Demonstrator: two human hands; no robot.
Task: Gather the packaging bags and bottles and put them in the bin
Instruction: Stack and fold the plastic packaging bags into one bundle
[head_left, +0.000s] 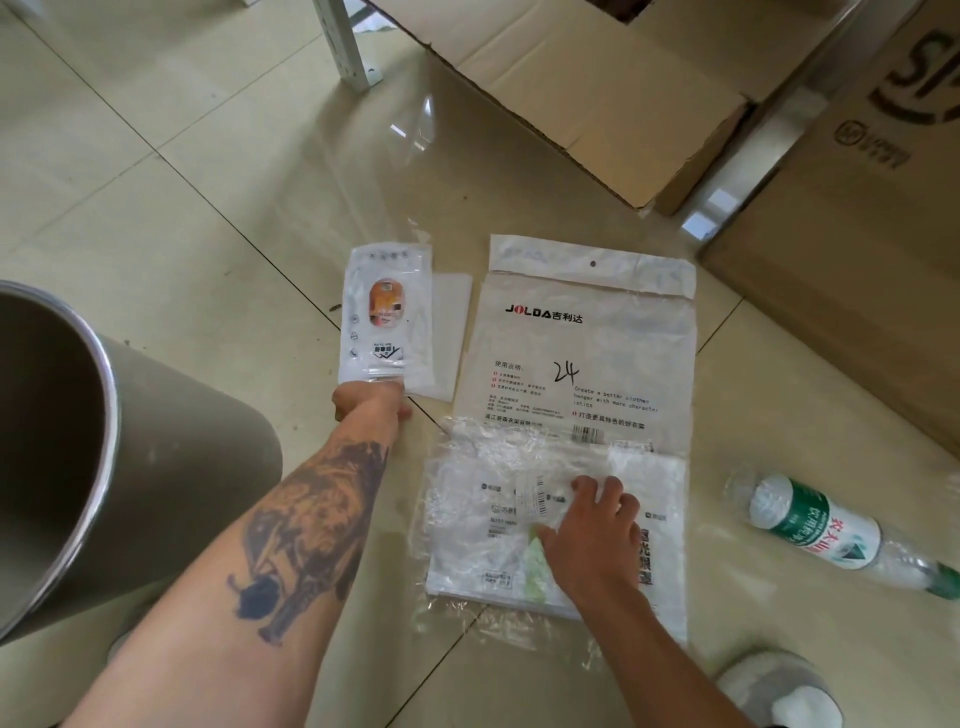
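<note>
Step in hand: gathering; nothing appears to have gone into the bin (111, 415) yet, though its inside is only partly visible.

Left hand (370, 404): closed on the near edge of the small bag (387, 317), which extends away from the grip over the floor (182, 218) and partly covers a thin white sheet (451, 332) on its right. The fingertips are hidden under the bag, so the firmness of the pinch cannot be confirmed.

Right hand (597, 525): fingers spread, pressed flat on the clear bags (488, 499) stacked directly beneath it; it pins them and does not grasp them. Beyond that hand, the large bag (587, 353) lies flat, its near edge tucked under the stack.

The bottle (821, 525) lies on its side, well to the right of the right hand, untouched. The bin stands just left of the left forearm, mouth tilted toward the camera.

Judgement: the next move calls for drawing the small bag toward the stack and closing the right fingers on the layers. Slick film may slide apart.
</note>
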